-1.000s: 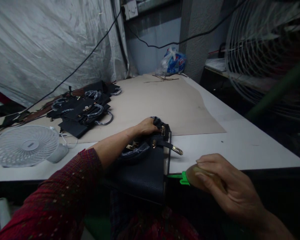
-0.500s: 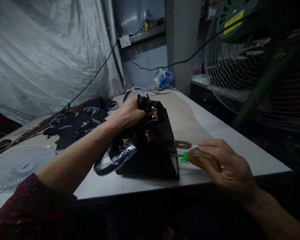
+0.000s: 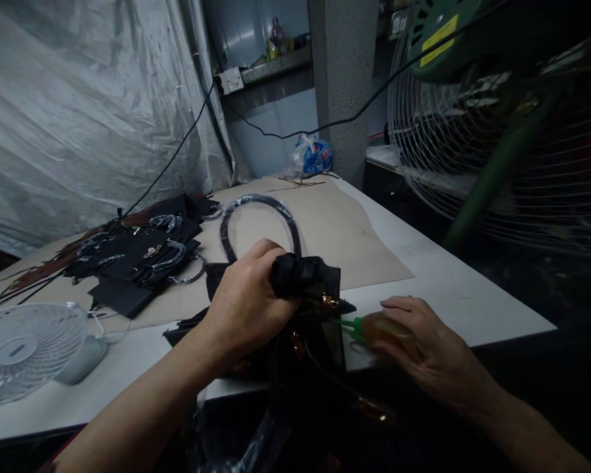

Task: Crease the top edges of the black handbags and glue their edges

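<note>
My left hand (image 3: pixel 251 295) is closed round the bunched upper part of a black handbag (image 3: pixel 303 279), at the table's front edge. One plastic-wrapped handle (image 3: pixel 261 197) arches up beyond my hand; another hangs down in front of the table. Gold-coloured hardware (image 3: pixel 329 301) shows on the bag, and a strap with a metal end dangles below. In my right hand (image 3: pixel 423 348) is a glue bottle (image 3: pixel 389 334) holding amber liquid. Its green nozzle (image 3: pixel 347 322) points left at the side of the bag; whether the tip touches is too dark to tell.
A pile of black handbags (image 3: pixel 142 253) lies at the left of the table (image 3: pixel 453 295). A small white fan (image 3: pixel 24 351) stands at the front left. On the right is a large green fan (image 3: pixel 482 151). A black cable (image 3: pixel 354 118) hangs across the view.
The bag has been drawn toward me and tilted over the table's edge, its front handle and strap now hanging down. The bottle has shifted slightly left and down along with it.
</note>
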A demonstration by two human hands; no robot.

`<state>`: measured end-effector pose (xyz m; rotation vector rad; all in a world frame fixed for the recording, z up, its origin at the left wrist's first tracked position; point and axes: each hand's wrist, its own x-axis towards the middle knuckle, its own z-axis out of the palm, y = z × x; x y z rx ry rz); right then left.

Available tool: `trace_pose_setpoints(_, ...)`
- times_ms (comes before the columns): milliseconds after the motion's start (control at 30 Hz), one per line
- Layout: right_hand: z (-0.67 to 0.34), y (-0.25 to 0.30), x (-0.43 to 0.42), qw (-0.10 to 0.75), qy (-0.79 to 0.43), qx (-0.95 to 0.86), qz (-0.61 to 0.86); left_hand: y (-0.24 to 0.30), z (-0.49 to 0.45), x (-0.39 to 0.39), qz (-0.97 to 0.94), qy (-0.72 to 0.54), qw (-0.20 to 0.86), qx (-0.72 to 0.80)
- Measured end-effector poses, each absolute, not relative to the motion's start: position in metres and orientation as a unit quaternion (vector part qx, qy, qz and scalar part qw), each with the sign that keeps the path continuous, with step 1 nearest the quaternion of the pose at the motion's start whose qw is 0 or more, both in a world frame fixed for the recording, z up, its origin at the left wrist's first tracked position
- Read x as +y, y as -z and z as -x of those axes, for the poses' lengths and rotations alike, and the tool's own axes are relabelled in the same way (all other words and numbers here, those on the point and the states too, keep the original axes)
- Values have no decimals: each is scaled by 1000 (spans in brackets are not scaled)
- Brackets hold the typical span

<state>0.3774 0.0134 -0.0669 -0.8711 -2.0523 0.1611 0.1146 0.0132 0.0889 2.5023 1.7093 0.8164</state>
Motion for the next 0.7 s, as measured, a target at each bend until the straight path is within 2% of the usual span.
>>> trace_pose_setpoints(267,-380,51,15,391,-108,-839,362,-86,-113,4,-780,-242,30,576)
trace_pose_setpoints(467,-384,36,24,428,-69,-837,335,-85,-115,2,-777,-237,29,583)
trace_pose_setpoints(700,-382,36,32,428,-91,-838,326,-81,-114,-7,-782,-227,34,579)
